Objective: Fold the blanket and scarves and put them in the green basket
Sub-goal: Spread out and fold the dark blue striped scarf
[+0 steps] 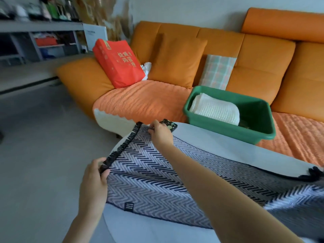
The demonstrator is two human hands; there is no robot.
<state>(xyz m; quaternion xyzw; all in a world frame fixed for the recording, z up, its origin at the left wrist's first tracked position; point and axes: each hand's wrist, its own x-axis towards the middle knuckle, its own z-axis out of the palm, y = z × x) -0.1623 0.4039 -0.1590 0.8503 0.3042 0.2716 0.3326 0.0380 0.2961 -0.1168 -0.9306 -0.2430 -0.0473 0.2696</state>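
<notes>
A black-and-white zigzag scarf (154,174) with a black fringe lies spread across the round white table (219,142). My left hand (95,174) pinches the near corner of the fringed end. My right hand (160,133) grips the far corner of that same end, so the fringe stretches taut between them. The green basket (259,118) stands on the sofa beyond the table, with a folded white knitted blanket (214,108) lying inside it.
A dark speckled phone (171,125) lies on the table's far edge by my right hand. On the orange sofa (263,55) are a red bag (117,62), an orange cushion (177,58) and a checked pillow (217,71). Grey floor lies to the left.
</notes>
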